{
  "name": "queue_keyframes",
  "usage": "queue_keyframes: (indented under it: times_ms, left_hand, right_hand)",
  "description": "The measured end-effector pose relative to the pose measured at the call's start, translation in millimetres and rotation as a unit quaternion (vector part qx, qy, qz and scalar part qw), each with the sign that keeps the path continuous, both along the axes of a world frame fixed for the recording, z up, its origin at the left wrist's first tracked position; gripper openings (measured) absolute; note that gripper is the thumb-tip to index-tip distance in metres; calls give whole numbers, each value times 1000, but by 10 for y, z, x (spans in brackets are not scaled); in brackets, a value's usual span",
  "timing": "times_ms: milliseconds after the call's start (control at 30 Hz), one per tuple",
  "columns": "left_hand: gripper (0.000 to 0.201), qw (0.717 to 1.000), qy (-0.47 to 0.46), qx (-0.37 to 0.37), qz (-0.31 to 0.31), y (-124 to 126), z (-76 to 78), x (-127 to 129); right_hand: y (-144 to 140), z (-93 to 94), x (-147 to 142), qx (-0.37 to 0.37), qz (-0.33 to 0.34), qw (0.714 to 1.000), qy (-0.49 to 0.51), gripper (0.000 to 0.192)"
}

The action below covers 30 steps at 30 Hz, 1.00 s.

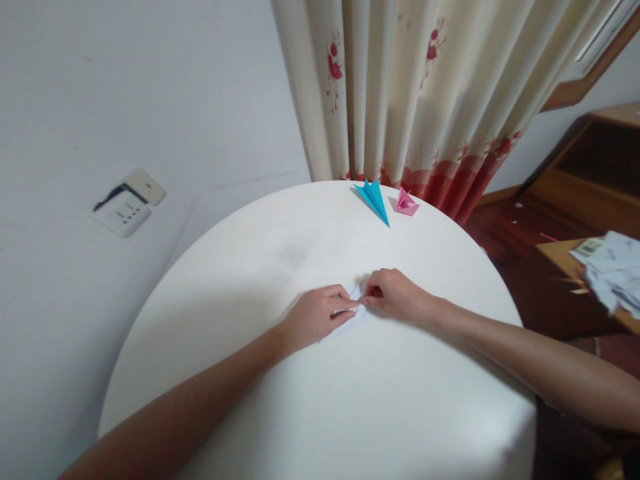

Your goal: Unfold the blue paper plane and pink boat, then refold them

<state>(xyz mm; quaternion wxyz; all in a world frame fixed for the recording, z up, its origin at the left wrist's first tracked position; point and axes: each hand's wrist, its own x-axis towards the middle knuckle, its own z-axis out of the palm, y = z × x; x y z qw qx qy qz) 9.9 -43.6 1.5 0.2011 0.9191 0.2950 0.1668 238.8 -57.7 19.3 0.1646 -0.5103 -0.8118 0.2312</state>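
A folded piece of white paper (345,328) lies on the white round table (240,247), partly hidden under both hands. My left hand (316,315) holds it from the left, its fingers closed down on the paper and reaching toward the right hand. At the paper's right end, my right hand (397,293) pinches the edge between thumb and curled fingers. The fingertips of the two hands almost meet. Farther back on the table lie a blue paper plane (375,200) and a small pink origami piece (407,203), both apart from the hands.
Behind the table hangs a cream curtain (415,87) with red flowers. A wall socket (123,212) is on the white wall at left. Loose papers (615,267) lie on a wooden surface (555,257) at right, above a dark red floor (505,227).
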Motion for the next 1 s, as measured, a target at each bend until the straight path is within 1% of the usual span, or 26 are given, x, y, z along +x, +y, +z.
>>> queue_keyframes:
  times_ms: [100,233,367,600,667,733,833,900,933,1000]
  left_hand:
    - [24,999,-12,-27,21,3,6,14]
    - [16,997,-36,-63,26,18,29,32]
    - [15,994,-37,-103,27,52,62,45]
    - [19,993,23,-118,-17,100,155,33]
    - [21,991,42,-126,-21,109,177,34]
    - [28,990,57,-126,-20,115,186,36]
    - [34,990,62,-127,-12,116,181,37]
    - [33,989,58,-137,-7,113,174,34]
    - [32,988,55,-142,-6,111,170,31]
    - [31,987,52,-150,-3,107,162,24]
  right_hand:
    - [-6,-7,-26,1,1,1000,5,10]
    - [-17,-9,-52,-2,-3,1000,1,13]
    - [-30,-21,-62,9,-7,1000,-12,13]
    - [-26,-77,-67,14,-4,999,-38,14]
    - [-28,-77,-69,13,-7,999,-37,15]
    - [-36,-61,-73,7,-7,999,-36,14]
    - [-68,-38,-81,7,-8,999,-42,12]
    - [-104,-45,-86,34,-15,998,-46,9]
    - [-124,-58,-85,58,-21,997,-48,11]
    - [-165,-95,-69,109,-36,992,-56,25]
